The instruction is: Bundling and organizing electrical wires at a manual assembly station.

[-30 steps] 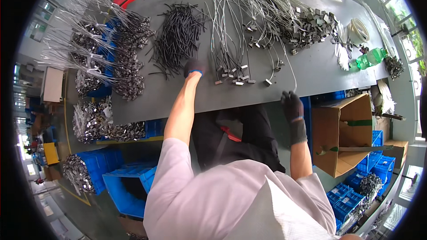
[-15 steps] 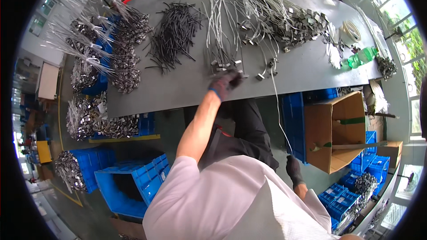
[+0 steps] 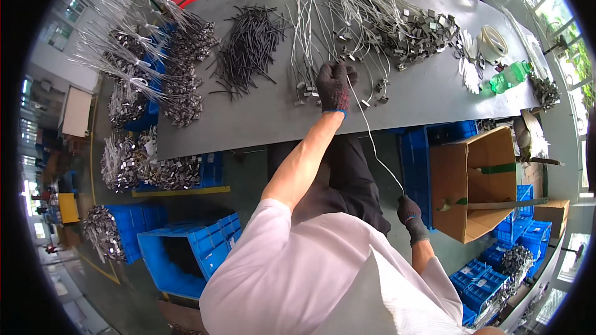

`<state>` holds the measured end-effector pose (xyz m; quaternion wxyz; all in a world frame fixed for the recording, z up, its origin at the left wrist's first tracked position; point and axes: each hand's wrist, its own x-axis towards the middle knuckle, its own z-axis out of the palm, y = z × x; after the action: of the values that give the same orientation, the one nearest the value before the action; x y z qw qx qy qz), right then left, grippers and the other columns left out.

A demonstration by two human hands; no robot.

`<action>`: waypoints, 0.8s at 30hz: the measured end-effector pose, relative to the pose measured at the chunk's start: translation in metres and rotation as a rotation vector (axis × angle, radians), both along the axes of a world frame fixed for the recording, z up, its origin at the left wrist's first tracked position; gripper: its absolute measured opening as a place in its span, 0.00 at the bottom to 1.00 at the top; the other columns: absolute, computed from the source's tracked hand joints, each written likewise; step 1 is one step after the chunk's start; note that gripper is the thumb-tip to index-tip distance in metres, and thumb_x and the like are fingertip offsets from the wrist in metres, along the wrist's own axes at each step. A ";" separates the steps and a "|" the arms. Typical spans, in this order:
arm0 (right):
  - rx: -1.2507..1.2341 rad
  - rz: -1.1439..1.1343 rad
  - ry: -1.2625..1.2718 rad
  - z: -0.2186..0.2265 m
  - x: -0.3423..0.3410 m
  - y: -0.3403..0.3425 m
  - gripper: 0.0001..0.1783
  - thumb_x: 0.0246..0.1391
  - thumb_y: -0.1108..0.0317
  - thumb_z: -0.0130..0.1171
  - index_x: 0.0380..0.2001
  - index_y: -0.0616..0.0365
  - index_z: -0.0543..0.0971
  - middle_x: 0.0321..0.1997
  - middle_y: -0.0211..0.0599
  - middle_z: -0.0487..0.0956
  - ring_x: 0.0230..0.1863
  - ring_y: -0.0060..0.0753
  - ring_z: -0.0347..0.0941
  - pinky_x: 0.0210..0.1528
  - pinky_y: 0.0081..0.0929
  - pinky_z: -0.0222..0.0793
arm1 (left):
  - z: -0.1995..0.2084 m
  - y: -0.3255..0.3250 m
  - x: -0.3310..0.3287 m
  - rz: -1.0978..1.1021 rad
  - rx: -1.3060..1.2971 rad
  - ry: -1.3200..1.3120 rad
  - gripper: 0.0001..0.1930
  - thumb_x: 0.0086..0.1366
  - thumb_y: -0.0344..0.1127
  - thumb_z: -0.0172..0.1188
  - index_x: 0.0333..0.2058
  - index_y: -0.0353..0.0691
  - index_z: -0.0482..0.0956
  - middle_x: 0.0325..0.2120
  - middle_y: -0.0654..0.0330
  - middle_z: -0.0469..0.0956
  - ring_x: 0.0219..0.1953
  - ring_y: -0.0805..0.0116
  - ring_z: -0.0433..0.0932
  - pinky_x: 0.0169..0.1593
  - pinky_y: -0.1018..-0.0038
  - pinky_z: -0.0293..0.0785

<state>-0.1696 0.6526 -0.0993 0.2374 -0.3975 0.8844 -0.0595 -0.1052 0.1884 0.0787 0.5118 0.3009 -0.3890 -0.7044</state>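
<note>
My left hand (image 3: pixel 334 90), in a dark knit glove, is over the table with its fingers curled closed. A thin white wire (image 3: pixel 367 125) runs from its fingers down past the table's front edge. Low at the right, my gloved right hand (image 3: pixel 412 218) is closed on the wire's other end. Beside my left hand lie loose white wires with small metal end pieces (image 3: pixel 304 92), and to its right more metal-ended wires (image 3: pixel 380 87). The fingertips of the left hand are partly hidden.
On the grey table (image 3: pixel 211 130) lie a pile of short black tubes (image 3: pixel 249 49), a large bundle of metal-ended wires (image 3: pixel 422 37), a tape roll (image 3: pixel 492 43) and a green bottle (image 3: pixel 512 77). A cardboard box (image 3: pixel 450 192) and a blue crate (image 3: pixel 415 174) stand at the right; another blue crate (image 3: pixel 167 267) at the left.
My left hand has moved right and farther over the table, to the wire's upper part. My right hand has risen slightly, still with the wire's end, and the wire's upper part has shifted left.
</note>
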 end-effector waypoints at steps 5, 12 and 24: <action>0.001 -0.037 -0.053 -0.027 0.005 0.011 0.13 0.60 0.67 0.53 0.45 0.55 0.81 0.40 0.55 0.83 0.46 0.59 0.80 0.44 0.47 0.76 | 0.004 -0.011 0.025 -0.495 0.235 -0.074 0.07 0.68 0.33 0.62 0.39 0.35 0.77 0.33 0.53 0.84 0.33 0.60 0.86 0.40 0.62 0.86; 0.014 -0.021 -0.104 -0.030 0.014 0.029 0.13 0.58 0.68 0.54 0.44 0.56 0.80 0.40 0.55 0.83 0.46 0.61 0.79 0.45 0.47 0.76 | 0.006 -0.006 0.050 -0.832 0.193 -0.054 0.10 0.68 0.36 0.64 0.40 0.35 0.79 0.36 0.53 0.85 0.39 0.60 0.86 0.46 0.61 0.84; 0.009 -0.129 -0.081 -0.006 0.016 0.014 0.12 0.61 0.66 0.52 0.45 0.52 0.79 0.39 0.53 0.83 0.44 0.61 0.79 0.42 0.48 0.75 | 0.034 -0.035 0.076 -0.833 -0.028 -0.225 0.11 0.67 0.35 0.63 0.41 0.32 0.79 0.35 0.54 0.84 0.35 0.62 0.86 0.42 0.66 0.85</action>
<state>-0.1537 0.6664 -0.1054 0.2701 -0.3360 0.8981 -0.0868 -0.0291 0.1531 0.1131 0.1422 0.1861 -0.5402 -0.8083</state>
